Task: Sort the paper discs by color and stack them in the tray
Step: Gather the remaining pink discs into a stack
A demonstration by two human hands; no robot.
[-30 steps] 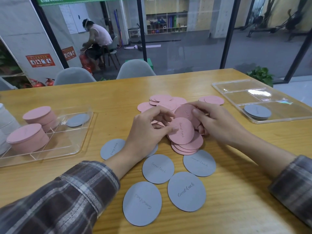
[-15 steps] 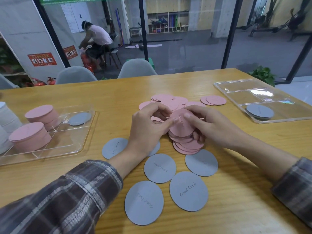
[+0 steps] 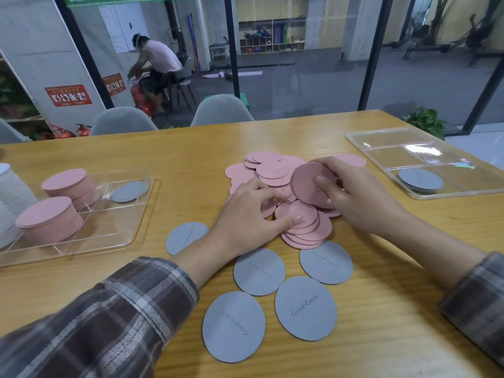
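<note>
A heap of pink paper discs [image 3: 268,170] lies at the table's middle. My right hand [image 3: 354,195] holds a small bundle of pink discs [image 3: 306,184] tilted up above the heap. My left hand [image 3: 251,216] rests on the heap, thumb pressing on a fanned pile of pink discs [image 3: 308,230]. Several grey discs [image 3: 305,308] marked "Good luck" lie flat in front of the heap. The left clear tray [image 3: 120,236] holds two tall pink stacks [image 3: 49,218] and one grey disc [image 3: 129,191]. The right clear tray [image 3: 463,188] holds a low grey stack [image 3: 420,180].
White stacked cups [image 3: 13,186] stand at the far left edge beside the left tray. Two grey chairs [image 3: 221,110] stand behind the table's far edge. A potted plant [image 3: 424,120] sits past the table's right corner. Behind the glass, a person sits bent over.
My right hand has lifted the pink bundle up and to the right, away from my left hand. My left hand has dropped onto the pink heap, its thumb on the fanned pile.
</note>
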